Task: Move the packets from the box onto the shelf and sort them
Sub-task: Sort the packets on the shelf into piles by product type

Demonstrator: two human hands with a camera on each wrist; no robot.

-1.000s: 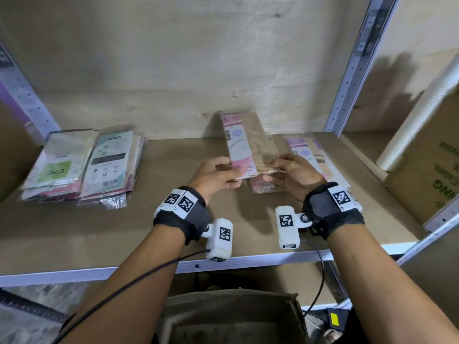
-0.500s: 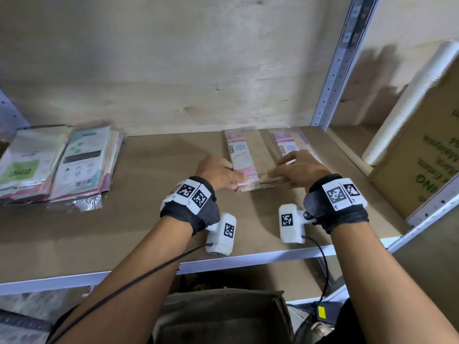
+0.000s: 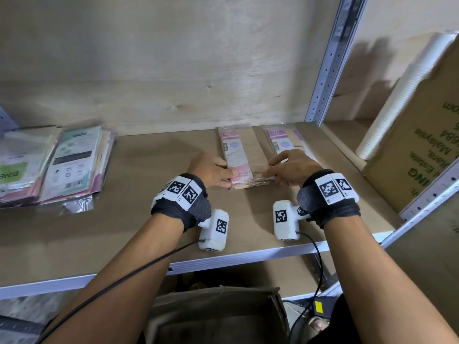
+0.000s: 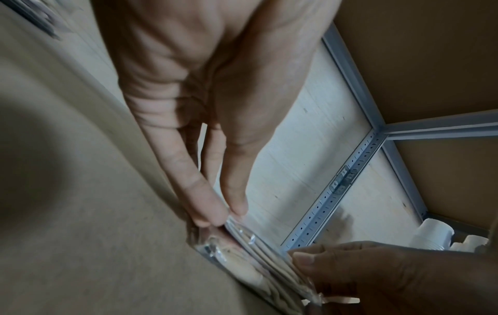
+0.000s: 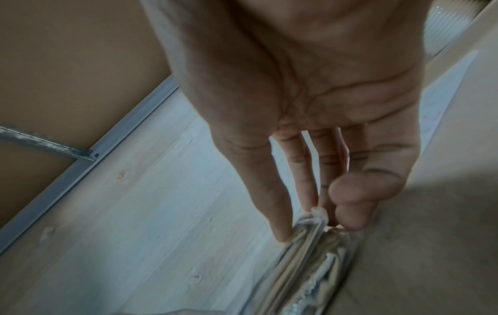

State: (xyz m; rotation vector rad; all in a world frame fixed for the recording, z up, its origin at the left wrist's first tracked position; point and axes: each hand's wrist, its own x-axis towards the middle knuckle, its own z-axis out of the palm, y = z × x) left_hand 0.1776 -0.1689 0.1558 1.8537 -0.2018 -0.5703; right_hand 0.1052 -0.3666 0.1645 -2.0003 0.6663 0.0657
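A stack of pink packets (image 3: 237, 155) in clear wrap lies flat on the wooden shelf (image 3: 139, 219), just left of a purple packet pile (image 3: 283, 142). My left hand (image 3: 227, 178) pinches the stack's near left corner. My right hand (image 3: 269, 173) pinches its near right corner. In the left wrist view my left hand (image 4: 226, 213) has thumb and finger closed on the wrapped edge of the stack (image 4: 258, 262). Seen from the right wrist, my right hand (image 5: 318, 223) holds the layered edge of the stack (image 5: 310, 266) between thumb and fingers. The open brown box (image 3: 216, 316) sits below the shelf.
Two piles of green and white packets (image 3: 57, 165) lie at the shelf's left end. A grey slotted upright (image 3: 330, 60) bounds the bay on the right. Beyond it lean a large cardboard carton (image 3: 422, 135) and a white sleeve of cups (image 3: 402, 95).
The pink stack stood tilted up in both hands a second ago. It has been lowered and now lies flat on the shelf, with both hands still on its near corners.
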